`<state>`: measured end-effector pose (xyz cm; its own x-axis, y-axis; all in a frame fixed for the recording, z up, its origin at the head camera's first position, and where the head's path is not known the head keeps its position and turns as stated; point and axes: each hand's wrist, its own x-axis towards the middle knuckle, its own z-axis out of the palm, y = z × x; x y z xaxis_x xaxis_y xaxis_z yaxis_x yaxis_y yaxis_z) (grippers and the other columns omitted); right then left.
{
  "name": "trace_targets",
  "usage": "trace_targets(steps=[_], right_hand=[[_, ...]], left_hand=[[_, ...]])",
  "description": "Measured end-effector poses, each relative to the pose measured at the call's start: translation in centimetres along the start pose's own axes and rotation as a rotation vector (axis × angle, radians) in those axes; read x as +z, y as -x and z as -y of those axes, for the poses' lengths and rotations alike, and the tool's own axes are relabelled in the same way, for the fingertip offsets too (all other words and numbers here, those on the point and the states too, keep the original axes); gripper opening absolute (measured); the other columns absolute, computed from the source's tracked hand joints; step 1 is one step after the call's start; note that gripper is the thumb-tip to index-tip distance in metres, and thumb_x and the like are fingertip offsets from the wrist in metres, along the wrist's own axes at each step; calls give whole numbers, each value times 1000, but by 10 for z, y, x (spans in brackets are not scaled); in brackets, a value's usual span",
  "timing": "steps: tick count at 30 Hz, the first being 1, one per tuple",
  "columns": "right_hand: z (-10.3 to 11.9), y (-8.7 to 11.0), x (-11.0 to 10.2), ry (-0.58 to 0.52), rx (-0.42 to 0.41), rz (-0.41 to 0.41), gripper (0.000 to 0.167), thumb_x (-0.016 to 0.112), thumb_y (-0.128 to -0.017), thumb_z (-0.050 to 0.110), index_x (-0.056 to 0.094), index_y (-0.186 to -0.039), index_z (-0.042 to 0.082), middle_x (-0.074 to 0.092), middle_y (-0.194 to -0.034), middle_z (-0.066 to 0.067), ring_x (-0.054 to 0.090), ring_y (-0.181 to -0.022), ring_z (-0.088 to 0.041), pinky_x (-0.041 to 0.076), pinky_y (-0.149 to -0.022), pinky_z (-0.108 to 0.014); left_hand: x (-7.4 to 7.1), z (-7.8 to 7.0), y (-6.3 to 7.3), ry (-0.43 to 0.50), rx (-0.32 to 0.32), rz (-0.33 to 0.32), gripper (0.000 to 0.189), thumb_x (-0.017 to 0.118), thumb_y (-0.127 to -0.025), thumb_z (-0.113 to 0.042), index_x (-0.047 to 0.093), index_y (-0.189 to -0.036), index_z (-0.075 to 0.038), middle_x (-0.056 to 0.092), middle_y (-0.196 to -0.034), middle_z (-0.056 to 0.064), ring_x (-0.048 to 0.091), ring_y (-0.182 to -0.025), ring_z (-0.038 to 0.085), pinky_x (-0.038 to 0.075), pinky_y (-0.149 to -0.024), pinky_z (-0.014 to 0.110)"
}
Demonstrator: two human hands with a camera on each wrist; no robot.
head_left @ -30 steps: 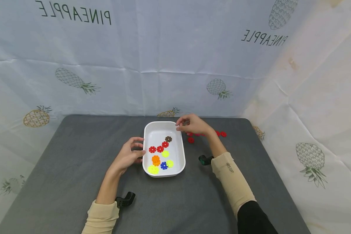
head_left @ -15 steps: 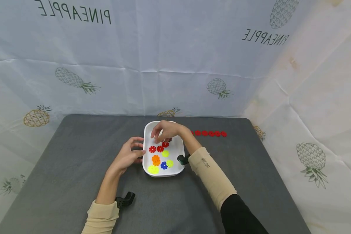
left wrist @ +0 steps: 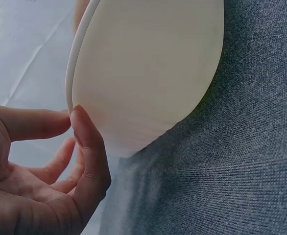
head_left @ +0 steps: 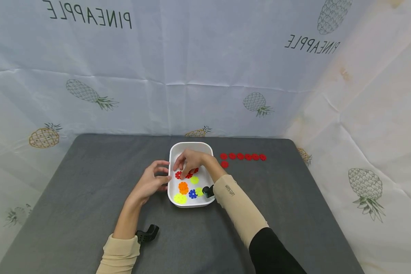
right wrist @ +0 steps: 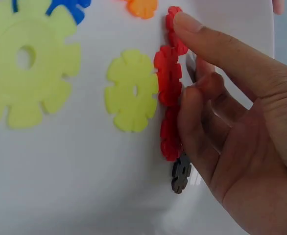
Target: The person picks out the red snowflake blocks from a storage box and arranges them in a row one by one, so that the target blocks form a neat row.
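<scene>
Seven red discs (head_left: 240, 156) lie right of the white tray (head_left: 196, 145), near the worktop (head_left: 277, 209)'s far edge, ample room nearside. The left hand (head_left: 152, 181) pinches the tray's rim; inside, the right hand (head_left: 191, 160) reaches red pieces (right wrist: 167, 78), whether gripping one I cannot tell.

My white tray (head_left: 191, 146) is a shallow rectangle with rounded corners, sitting on the desk (head_left: 89, 190), its rim pinched in my left fingers (left wrist: 92, 152). Three notched red discs (right wrist: 169, 78) lie in it in a slightly bent line, partly behind my right fingers (right wrist: 197, 132); can't tell if I'm gripping one. Seven more red ones (head_left: 240, 156) lie on the desk to its right: six in a row, one just below the left end.
</scene>
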<state>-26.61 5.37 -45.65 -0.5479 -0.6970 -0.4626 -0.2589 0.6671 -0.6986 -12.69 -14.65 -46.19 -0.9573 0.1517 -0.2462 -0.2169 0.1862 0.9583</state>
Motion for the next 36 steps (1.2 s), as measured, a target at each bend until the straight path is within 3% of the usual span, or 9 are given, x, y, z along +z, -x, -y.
trace_targets(steps=[8, 15, 22, 30, 36], right_hand=[[-4, 0, 3, 26, -15, -42, 24, 89, -90, 15, 79, -112, 15, 62, -88, 2, 56, -66, -13, 50, -60, -20], [-9, -1, 5, 5, 1, -175, 29, 89, -91, 20, 75, -116, 13, 64, -88, 1, 57, -64, -13, 51, -60, -21], [-14, -3, 6, 5, -39, -288, 32, 89, -91, 22, 75, -117, 9, 66, -88, -1, 58, -65, -13, 51, -60, -20], [-17, -6, 7, 20, -69, -336, 31, 91, -89, 22, 77, -114, 9, 69, -92, -2, 57, -69, -11, 48, -62, -17], [-16, -5, 9, 19, -80, -344, 27, 92, -88, 21, 77, -107, 10, 73, -94, -4, 58, -68, -10, 49, -62, -18]], left_hand=[[0, 1, 0, -5, 10, -3, 61, 67, -104, -8, 40, -158, -4, 54, -134, 23, 69, -92, 22, 67, -79, 41], [2, 0, 0, -3, -6, -8, 58, 67, -102, -7, 43, -155, -6, 55, -132, 23, 69, -93, 27, 66, -77, 34], [1, 0, -2, -4, -17, -17, 58, 67, -102, -7, 43, -156, -7, 55, -134, 23, 69, -92, 27, 66, -77, 34], [1, -1, -2, -1, -8, -8, 59, 67, -103, -7, 42, -156, -5, 55, -134, 23, 69, -92, 25, 66, -80, 40], [2, -2, -1, 1, -11, -6, 59, 67, -103, -7, 42, -156, -6, 55, -135, 25, 71, -96, 30, 66, -77, 36]])
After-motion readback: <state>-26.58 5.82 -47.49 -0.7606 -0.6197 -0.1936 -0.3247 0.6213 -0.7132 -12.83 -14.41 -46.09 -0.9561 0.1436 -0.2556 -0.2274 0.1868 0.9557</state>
